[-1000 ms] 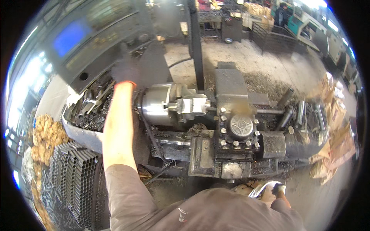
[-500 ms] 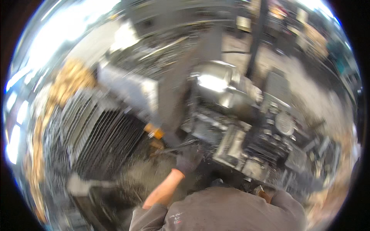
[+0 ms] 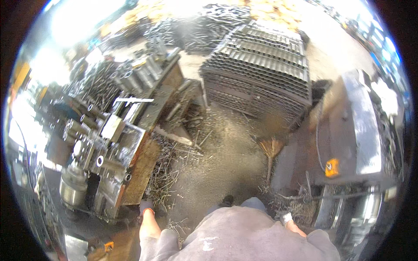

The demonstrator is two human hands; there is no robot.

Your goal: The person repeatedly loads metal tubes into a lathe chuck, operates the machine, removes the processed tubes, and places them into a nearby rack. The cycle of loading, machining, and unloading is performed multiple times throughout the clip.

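The left grip, dark-gloved with a red cuff, is small and dim; I cannot tell how far it is closed or whether it holds anything. The right grip, dark and whitish, is partly lost beside the shirt; its fingers and any hold cannot be made out.

Just ahead and left of the left grip is the brown-sided left machine, with tubes and a caliper farther ahead. Chips litter the floor before that grip. Right of the right grip, the right machine is blurred and cut off by the dark rim. Ahead of this grip stands a broom, partly smudged over; beyond, a tube stack blocks the way. An orange box sits ahead and right.
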